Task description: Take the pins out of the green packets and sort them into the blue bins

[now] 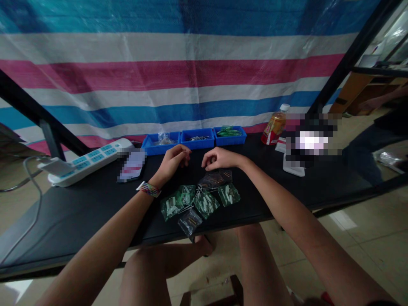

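My left hand [174, 161] rests on the black table in front of the blue trays, its fingers curled in and nothing showing in them. Opposite it, my right hand [220, 158] lies with bent fingers, also with nothing visible in its grip. Between my forearms are several small clear bags: green-tinted ones with white pieces [206, 203] and others with thin brass-coloured pieces [190, 221]. One dark bag [223, 175] lies just below my right hand. Thin metal rods [185, 208] show among the bags.
Three blue trays stand behind my hands: one with clear plastic bags [164, 139], one with metal pieces [197, 138], one with green bags [228, 131]. A power strip [92, 161] and phone [132, 165] lie left; a drink bottle [274, 126] stands right. Another person is at far right.
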`<move>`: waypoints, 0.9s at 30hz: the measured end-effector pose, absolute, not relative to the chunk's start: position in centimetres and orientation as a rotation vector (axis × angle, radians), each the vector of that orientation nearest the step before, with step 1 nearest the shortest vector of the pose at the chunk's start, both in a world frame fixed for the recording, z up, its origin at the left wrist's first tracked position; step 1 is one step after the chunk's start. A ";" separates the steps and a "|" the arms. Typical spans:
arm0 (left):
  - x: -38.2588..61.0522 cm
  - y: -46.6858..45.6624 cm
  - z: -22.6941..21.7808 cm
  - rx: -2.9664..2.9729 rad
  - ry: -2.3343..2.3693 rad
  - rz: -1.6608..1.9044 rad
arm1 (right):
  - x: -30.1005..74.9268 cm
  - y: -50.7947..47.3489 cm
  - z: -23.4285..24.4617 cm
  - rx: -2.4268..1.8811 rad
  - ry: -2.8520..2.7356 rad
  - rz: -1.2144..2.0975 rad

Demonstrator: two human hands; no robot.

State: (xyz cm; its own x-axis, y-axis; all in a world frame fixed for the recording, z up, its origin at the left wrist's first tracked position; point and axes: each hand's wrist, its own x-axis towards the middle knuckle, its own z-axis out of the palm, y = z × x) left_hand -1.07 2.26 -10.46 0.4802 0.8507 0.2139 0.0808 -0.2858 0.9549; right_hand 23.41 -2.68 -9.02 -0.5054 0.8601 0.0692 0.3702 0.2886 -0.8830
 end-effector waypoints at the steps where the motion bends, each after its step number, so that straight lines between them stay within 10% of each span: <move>1: -1.1 2.2 -10.5 1.707 0.804 0.932 | 23.7 -2.7 -8.9 -1.099 -2.104 1.165; 17: -0.7 2.0 -10.2 1.742 0.792 0.904 | 23.1 -2.3 -10.3 -1.243 -2.215 0.800; 27: -0.6 2.0 -10.1 1.749 0.808 0.866 | 22.9 -2.5 -9.5 -1.070 -1.923 1.212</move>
State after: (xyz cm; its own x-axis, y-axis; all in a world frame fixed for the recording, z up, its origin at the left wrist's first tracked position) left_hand -0.62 1.95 -10.09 0.5235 0.8313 0.1868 0.1290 -0.2940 0.9471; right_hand 22.86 -2.55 -9.52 -0.4804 0.8735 0.0788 0.3059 0.2511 -0.9183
